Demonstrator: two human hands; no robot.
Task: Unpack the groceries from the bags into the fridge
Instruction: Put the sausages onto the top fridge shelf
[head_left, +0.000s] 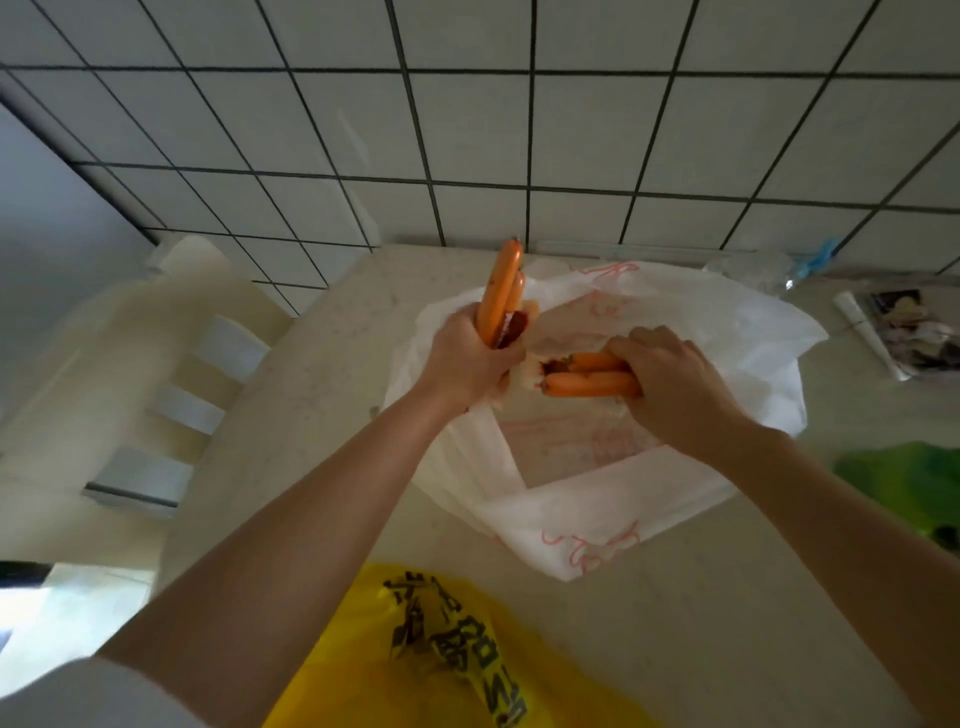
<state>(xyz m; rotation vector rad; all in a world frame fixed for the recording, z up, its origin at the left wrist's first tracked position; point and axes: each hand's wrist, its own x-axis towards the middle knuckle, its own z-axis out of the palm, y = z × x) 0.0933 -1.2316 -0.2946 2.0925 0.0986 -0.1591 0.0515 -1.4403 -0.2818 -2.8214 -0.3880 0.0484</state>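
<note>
My left hand (467, 358) grips a bunch of orange sausages (501, 291) that stand upright out of its fist, above the left rim of a white plastic bag (587, 525). My right hand (670, 374) holds a second bunch of orange sausages (587, 382) lying sideways over the bag's open mouth. The white bag with red print lies spread on the pale countertop (291, 426). A yellow plastic bag (415, 660) with black print lies nearest me.
The open fridge door (171, 374) with white shelf bins stands at the left, beside the counter's edge. A green bag (904, 483) lies at the right edge. A clear packet (904, 332) and crumpled clear plastic (763, 270) lie at the back right, against the tiled wall (519, 130).
</note>
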